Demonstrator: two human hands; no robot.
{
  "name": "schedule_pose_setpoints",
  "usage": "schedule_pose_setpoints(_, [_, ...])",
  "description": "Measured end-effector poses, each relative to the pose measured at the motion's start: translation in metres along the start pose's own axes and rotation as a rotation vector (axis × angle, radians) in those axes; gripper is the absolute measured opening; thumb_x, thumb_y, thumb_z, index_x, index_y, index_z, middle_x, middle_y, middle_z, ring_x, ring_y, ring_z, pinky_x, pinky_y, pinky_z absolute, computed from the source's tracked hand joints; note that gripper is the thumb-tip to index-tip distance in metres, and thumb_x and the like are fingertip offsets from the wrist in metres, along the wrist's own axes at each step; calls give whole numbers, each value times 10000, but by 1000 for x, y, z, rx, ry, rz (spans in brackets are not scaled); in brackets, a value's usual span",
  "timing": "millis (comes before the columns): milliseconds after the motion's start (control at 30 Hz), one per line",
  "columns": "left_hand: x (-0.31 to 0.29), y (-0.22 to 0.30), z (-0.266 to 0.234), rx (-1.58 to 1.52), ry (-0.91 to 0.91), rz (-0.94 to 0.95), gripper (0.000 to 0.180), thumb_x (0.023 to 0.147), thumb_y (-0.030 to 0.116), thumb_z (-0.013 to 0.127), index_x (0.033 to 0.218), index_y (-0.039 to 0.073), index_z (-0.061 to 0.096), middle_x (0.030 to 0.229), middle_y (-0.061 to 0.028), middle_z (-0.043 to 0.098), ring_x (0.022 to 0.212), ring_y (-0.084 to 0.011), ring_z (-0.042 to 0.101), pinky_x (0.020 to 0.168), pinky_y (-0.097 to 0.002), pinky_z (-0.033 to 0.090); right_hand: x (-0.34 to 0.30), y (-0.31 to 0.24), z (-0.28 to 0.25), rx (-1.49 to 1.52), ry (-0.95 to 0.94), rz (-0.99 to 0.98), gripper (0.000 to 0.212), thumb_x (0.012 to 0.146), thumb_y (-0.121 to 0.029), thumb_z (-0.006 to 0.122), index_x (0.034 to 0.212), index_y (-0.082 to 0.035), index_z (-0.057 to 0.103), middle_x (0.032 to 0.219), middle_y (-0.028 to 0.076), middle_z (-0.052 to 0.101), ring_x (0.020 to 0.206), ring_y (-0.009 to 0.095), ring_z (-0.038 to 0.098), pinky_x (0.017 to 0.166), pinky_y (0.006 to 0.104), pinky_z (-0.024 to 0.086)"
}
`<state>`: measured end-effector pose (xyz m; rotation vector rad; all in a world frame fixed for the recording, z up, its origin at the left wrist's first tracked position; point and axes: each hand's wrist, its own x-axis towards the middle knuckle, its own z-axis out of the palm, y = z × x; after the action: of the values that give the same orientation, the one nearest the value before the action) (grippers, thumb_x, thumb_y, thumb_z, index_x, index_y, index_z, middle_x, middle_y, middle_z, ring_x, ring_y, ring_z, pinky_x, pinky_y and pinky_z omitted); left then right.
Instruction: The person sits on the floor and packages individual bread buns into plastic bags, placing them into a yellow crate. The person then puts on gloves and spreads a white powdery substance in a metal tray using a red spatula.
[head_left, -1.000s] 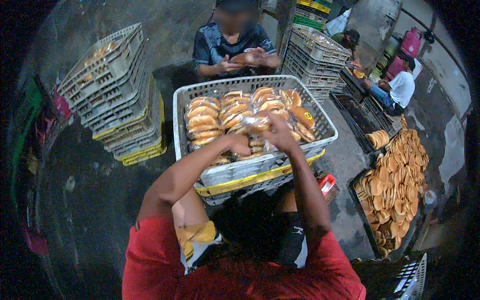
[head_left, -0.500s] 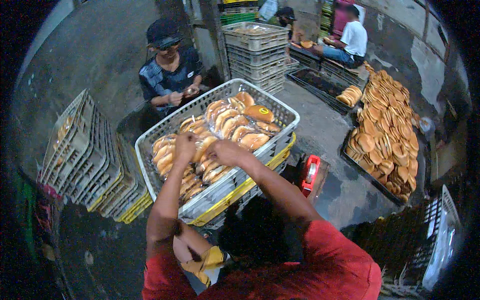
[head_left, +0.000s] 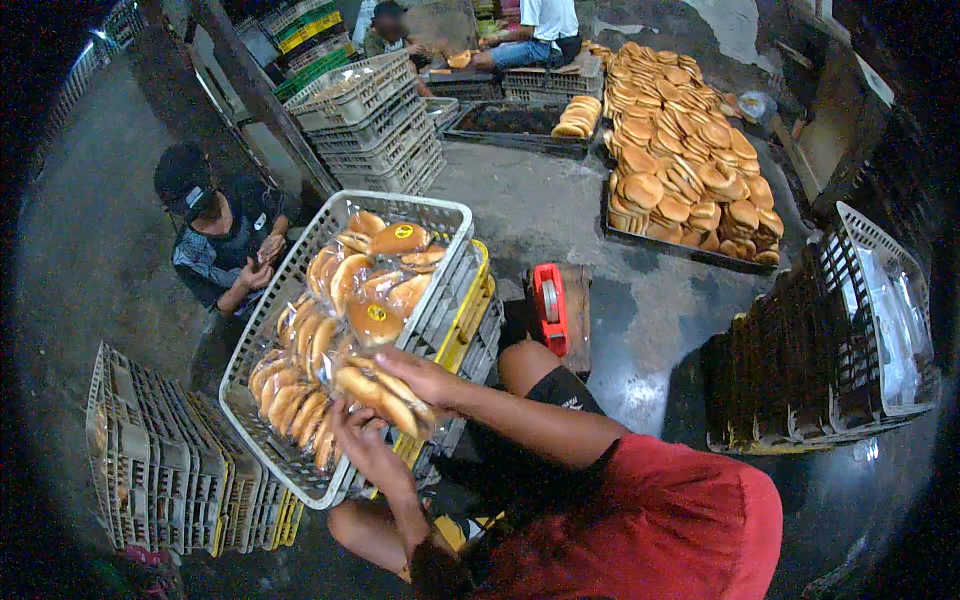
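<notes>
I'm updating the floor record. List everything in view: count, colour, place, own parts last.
Lattice plastic crate: one, pale grey, atop the nearest stack
Clear-wrapped round buns: many, golden brown, inside it
Clear-wrapped bun packet: one, golden brown, at the hands
Handheld tape dispenser: one, red, on a brown wooden block
Loose round buns: many, golden brown, dark tray, upper right
Row of round buns: one, golden brown, black tray, top
Lattice crate stacks: several, grey, green, yellow, left and top
Crate tower: one, dark, pale-topped, right
Co-workers: three, one in white, left and top
Shirt: one, red, lower right
Right hand: one, bare, on the packet
Left hand: one, bare, at its edge
</notes>
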<state>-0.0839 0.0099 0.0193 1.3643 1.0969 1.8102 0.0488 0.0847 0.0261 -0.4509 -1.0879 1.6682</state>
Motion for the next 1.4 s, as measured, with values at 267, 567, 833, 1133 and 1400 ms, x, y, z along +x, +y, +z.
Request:
schedule_pose_setpoints(267, [60, 12, 41, 921, -491, 407, 290, 980, 189, 580, 1178, 22, 710, 1315, -188, 620, 1173, -388, 596, 988, -468, 469, -69, 40, -74, 455, 59, 549, 574, 963, -461, 624, 1323, -16, 580, 1182, 164, 701, 1003, 250, 719, 866, 400, 597])
schedule_pose_setpoints(567, [33, 11, 42, 742, -254, 436, 295, 956, 173, 620, 1178, 2, 710, 1373, -206, 593, 1222, -373, 593, 1058, -442, 440, -175, 3, -94, 131, -43, 221, 620, 1027, -422, 528, 1471, 6, 457, 1506, 144, 480, 1372, 249, 470, 1167, 382, 337])
schedule_pose_setpoints(833, [-56, -12, 67, -258, -380, -497, 720, 806, 50, 786, 1438, -26, 450, 1319, -119, 566, 1186, -212, 573, 1064, -350, 435, -146, -49, -49, -879, 435, -386, 385, 997, -276, 582, 1260, 2, 616, 1207, 177, 621, 1133, 333, 595, 999, 409, 461])
schedule_pose_setpoints(1133, [-77, -15, 59, -370, -299, -720, 550, 875, -16, 676, 1392, -31, 490, 1305, -118, 570, 1176, -230, 578, 1044, -361, 464, -141, -19, -46, -1052, 485, -249, 201, 980, -172, 590, 1000, 13, 665, 886, 184, 647, 862, 370, 641, 764, 424, 510])
schedule_pose_setpoints(1400, [-83, -27, 35, -181, -393, -553, 610, 1024, 468, 523, 1351, -46, 511, 1261, -150, 616, 1146, -282, 624, 1007, -405, 504, -131, -22, -59, -903, 355, -66, 306, 1047, -252, 551, 978, 38, 619, 783, 182, 635, 712, 246, 610, 678, 416, 483])
